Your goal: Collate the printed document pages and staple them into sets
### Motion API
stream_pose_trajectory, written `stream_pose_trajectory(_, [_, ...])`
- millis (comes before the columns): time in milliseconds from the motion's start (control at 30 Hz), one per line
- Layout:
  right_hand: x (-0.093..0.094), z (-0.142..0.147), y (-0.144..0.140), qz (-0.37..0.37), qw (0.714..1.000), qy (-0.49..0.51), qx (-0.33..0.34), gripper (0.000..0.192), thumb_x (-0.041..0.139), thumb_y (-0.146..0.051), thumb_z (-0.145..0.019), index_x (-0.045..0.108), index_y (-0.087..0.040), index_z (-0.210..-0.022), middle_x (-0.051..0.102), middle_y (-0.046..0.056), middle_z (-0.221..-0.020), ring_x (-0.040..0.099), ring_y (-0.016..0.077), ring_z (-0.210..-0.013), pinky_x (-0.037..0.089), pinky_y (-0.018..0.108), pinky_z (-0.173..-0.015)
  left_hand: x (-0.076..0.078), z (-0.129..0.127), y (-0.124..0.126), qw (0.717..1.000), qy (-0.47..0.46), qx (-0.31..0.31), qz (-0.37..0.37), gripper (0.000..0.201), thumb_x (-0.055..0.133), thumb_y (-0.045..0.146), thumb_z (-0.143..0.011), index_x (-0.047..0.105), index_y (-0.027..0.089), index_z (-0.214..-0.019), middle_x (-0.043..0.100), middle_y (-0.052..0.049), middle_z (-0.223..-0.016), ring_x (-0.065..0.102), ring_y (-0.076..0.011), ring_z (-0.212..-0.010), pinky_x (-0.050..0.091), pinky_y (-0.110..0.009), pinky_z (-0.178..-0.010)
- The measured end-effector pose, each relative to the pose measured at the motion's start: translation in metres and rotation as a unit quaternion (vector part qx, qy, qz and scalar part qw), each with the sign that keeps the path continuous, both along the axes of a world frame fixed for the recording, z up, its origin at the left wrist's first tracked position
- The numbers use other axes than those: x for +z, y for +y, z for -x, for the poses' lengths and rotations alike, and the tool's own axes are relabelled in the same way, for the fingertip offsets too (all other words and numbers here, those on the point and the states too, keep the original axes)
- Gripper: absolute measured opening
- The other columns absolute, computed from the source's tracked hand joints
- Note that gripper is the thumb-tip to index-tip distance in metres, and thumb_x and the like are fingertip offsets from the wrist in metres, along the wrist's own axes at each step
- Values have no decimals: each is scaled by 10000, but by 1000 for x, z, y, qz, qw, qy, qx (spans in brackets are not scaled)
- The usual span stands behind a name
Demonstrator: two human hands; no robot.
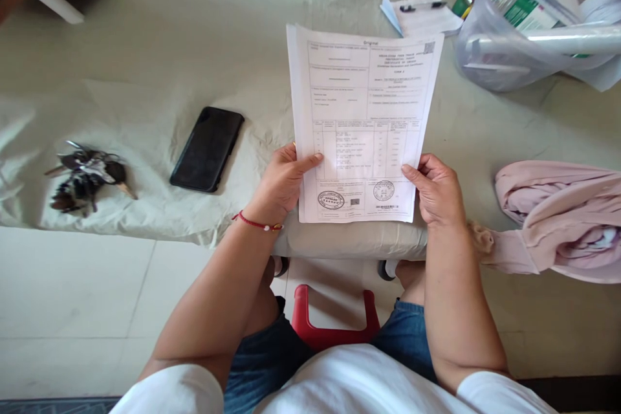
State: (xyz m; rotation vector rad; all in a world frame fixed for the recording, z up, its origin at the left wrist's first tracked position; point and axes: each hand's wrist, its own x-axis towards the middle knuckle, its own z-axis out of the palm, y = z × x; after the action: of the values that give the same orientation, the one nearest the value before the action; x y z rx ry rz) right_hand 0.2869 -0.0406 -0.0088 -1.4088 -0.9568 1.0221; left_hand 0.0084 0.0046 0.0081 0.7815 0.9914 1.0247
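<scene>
At 9 o'clock on the cloth-covered table (pixel 160 45) lies a bunch of keys (pixel 85 178), and just right of it, apart from it, a black smartphone (pixel 207 149) rests face up. At centre, the left hand (pixel 284 181) is closed on the lower left edge of a printed form with stamps (pixel 361 123), thumb on top; a red string bracelet (pixel 257 224) sits on that wrist. The right hand (pixel 436 189) is closed on the lower right edge in the same manner. The sheets, apparently more than one, are held up above the near table edge, bottom margin toward the person; judged from this, the document is in hand for reading, and nothing shows it set down or sorted. At 1 o'clock lie papers with a pen (pixel 422 13), then a clear plastic tub (pixel 524 32) of items; at 3 o'clock, a pink garment (pixel 563 213). Open cloth lies at 12 o'clock beyond the form and between phone and form. A red stool (pixel 332 330) shows at 6 o'clock
</scene>
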Motion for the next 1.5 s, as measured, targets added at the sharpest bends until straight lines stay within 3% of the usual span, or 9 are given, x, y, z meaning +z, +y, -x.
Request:
stream_pose_trajectory(300, [-1, -1, -1, 6, 1000, -2, -4, 341, 1012, -494, -704, 766, -290, -823, 795, -26, -874, 708, 206, -826, 630, 424, -906, 1, -1, 3, 999, 13, 37, 22, 274, 836, 310, -757, 813, 187, -1001, 879, -124, -1080, 783, -442, -1265, 663, -609, -1103])
stream_pose_trajectory(500, [-3, 1, -1, 5, 1000, 2, -6, 370, 1031, -504, -680, 778, -272, -818, 800, -19, -858, 692, 188, -810, 604, 380, -843, 1, 3, 2, 999, 21, 39, 16, 262, 854, 333, -760, 806, 190, -974, 876, -113, -1012, 817, -415, -1174, 680, -588, -1072])
stream_pose_trajectory(833, [-5, 4, -1, 18, 1000, -21, -4, 378, 1000, -548, -698, 784, -283, -860, 818, 0, -913, 724, 224, -848, 634, 439, -874, -5, 8, 2, 1000, 11, 25, -12, 307, 901, 399, -787, 809, 205, -1006, 870, -122, -1051, 803, -430, -1202, 680, -606, -1063])
stream_pose_trajectory(1500, [-3, 4, -1, 21, 1000, -19, -5, 304, 984, -474, -714, 796, -280, -854, 819, -6, -902, 719, 214, -844, 625, 422, -870, -5, 9, 1, 999, 22, 23, -17, 329, 894, 403, -815, 800, 200, -1056, 859, -140, -1094, 777, -447, -1256, 664, -626, -1083])
